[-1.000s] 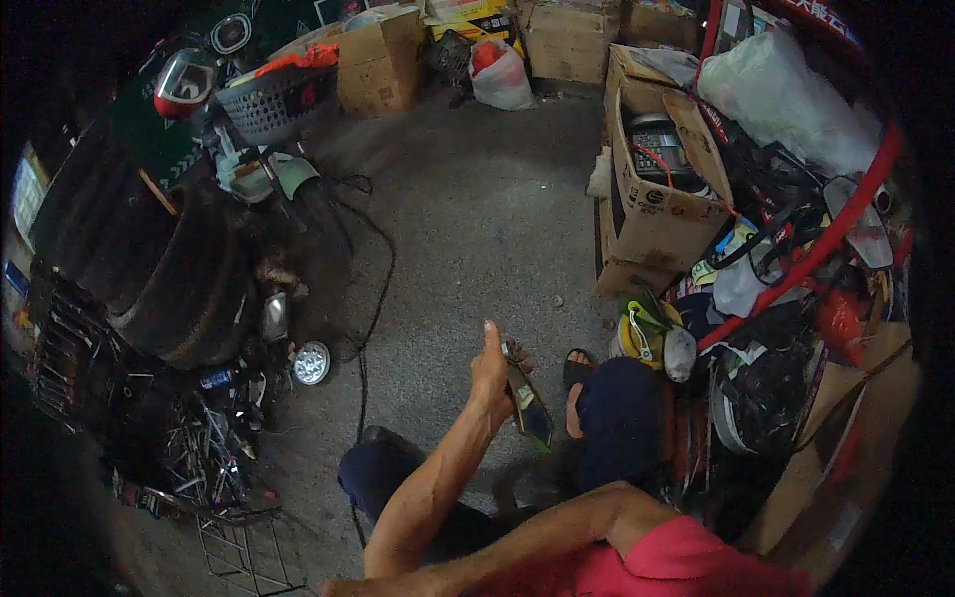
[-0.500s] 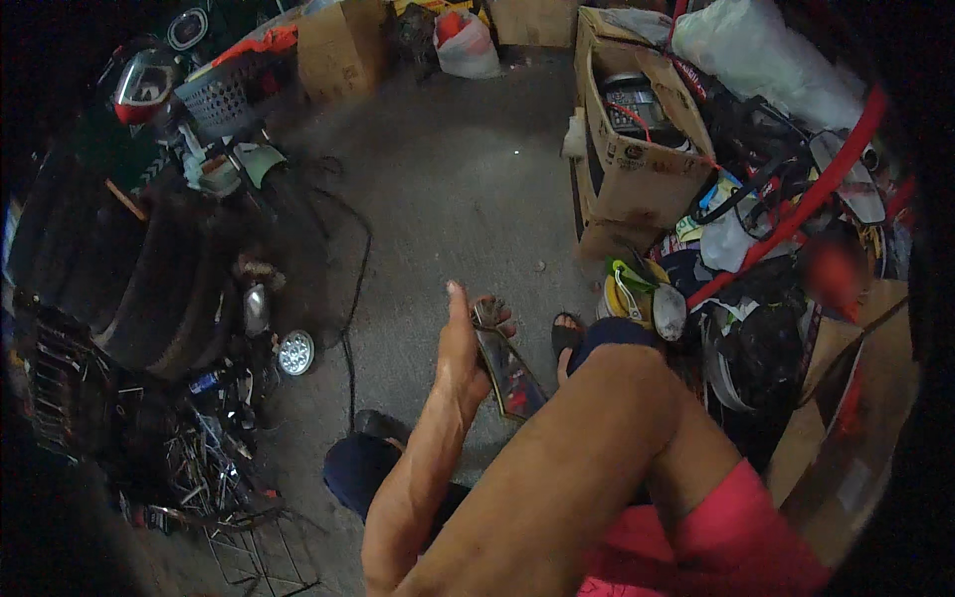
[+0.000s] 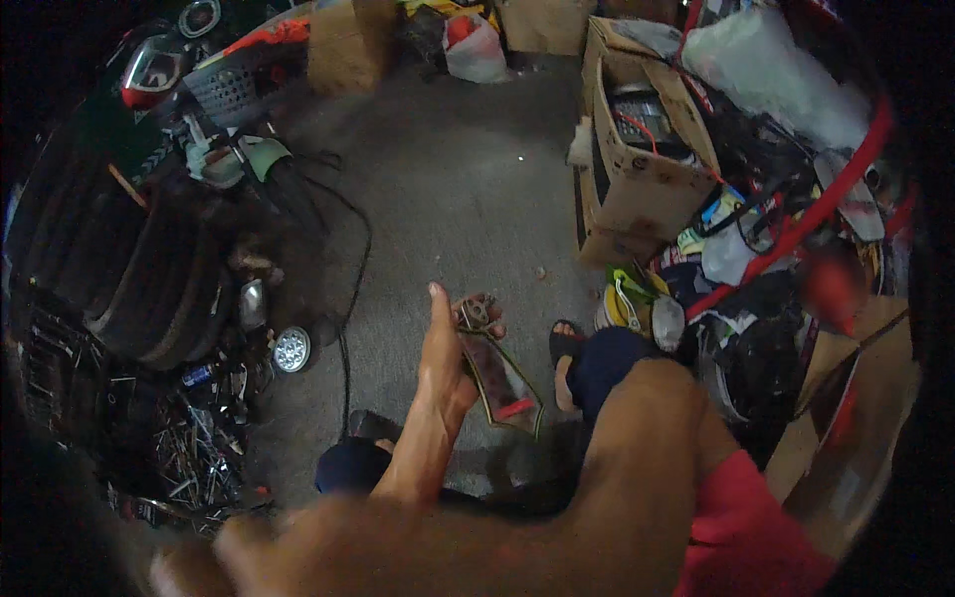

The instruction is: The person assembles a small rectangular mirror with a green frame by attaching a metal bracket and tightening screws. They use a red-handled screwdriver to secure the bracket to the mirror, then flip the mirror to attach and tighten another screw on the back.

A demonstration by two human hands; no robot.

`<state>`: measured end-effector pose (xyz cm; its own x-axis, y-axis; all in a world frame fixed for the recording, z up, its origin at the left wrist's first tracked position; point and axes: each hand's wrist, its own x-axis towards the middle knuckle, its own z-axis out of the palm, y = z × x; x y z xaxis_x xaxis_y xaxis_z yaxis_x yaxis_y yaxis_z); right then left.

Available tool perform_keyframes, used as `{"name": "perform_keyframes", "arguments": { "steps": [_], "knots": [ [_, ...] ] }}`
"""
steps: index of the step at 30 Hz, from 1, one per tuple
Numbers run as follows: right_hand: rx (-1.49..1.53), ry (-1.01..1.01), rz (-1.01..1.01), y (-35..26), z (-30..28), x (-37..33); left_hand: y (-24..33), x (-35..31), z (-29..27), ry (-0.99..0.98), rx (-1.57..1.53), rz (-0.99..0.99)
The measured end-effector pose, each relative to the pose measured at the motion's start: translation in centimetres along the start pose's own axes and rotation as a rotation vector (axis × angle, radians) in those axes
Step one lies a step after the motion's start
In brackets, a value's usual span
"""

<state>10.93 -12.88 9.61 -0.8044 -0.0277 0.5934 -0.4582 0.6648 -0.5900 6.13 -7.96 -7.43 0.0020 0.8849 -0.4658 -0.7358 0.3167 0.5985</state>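
Note:
My left hand (image 3: 445, 358) is raised over the grey floor, thumb pointing up, and grips a flat dark-red lamp lens (image 3: 497, 383) with a thin yellowish rim and a small metal fitting at its top end. My right arm crosses the foreground, its elbow (image 3: 647, 408) bent up beside a red sleeve. The forearm runs down to the lower left, where my right hand (image 3: 189, 562) is a blur, so its grip cannot be made out. Below the lens are my legs in dark blue trousers and a foot in a sandal (image 3: 565, 360).
Stacked tyres (image 3: 129, 269) and a heap of metal tools (image 3: 189, 448) fill the left side. A round lamp (image 3: 291, 350) and a black cable (image 3: 353, 269) lie on the floor. On the right stand an open cardboard box (image 3: 647, 189), a red tube frame (image 3: 796, 229) and piled clutter.
My right arm has swung across the foreground and now fills the bottom of the view. The left hand keeps hold of the lens at about the same spot.

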Motion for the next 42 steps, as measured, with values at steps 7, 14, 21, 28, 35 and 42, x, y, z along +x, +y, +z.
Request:
{"name": "perform_keyframes", "arguments": {
  "steps": [7,14,21,28,35,42],
  "knots": [
    [-0.431,0.494,0.143,-0.9,-7.5,-0.9,2.7,-1.7,-2.0,-0.016,-0.253,0.129],
    [-0.506,1.099,0.6,-2.1,-8.9,-2.3,5.4,-4.9,-1.4,0.042,-0.379,0.195],
    [-0.661,1.077,0.435,0.1,-8.3,-2.5,6.0,-5.9,-1.1,0.049,-0.426,0.134],
    [-0.604,1.125,0.207,2.7,-9.7,-4.2,6.3,-6.3,-1.3,-0.05,-0.462,0.123],
    [-0.177,0.243,0.588,9.9,-8.1,-4.2,7.1,-7.5,-2.0,-0.189,-0.446,0.159],
    [0.044,0.231,0.561,10.3,-7.5,-4.4,7.3,-8.2,-1.1,-0.229,-0.426,0.157]
  ]
}}
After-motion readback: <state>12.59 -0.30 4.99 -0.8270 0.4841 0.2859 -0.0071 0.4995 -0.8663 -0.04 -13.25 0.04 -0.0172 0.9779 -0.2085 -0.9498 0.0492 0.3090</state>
